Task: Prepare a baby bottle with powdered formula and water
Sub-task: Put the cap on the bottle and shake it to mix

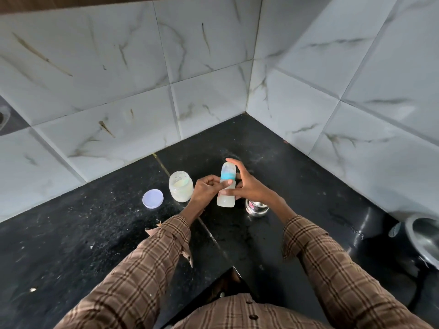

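A clear baby bottle (226,201) with a blue collar and a clear cap is upright over the black counter (95,233), with whitish liquid in its lower part. My left hand (205,189) holds its middle from the left, a finger lying across the front. From the right, my right hand (248,186) grips it, thumb in front, fingers behind, forefinger raised beside the cap. I cannot tell whether the bottle's base touches the counter. An open glass jar of pale powder (181,186) stands just left of my left hand, its white lid (152,198) lying further left.
A small steel cup (256,208) stands on the counter under my right wrist. A steel vessel (425,241) sits at the right edge. Marble-tiled walls meet in a corner behind the bottle. The counter's front edge runs by my body.
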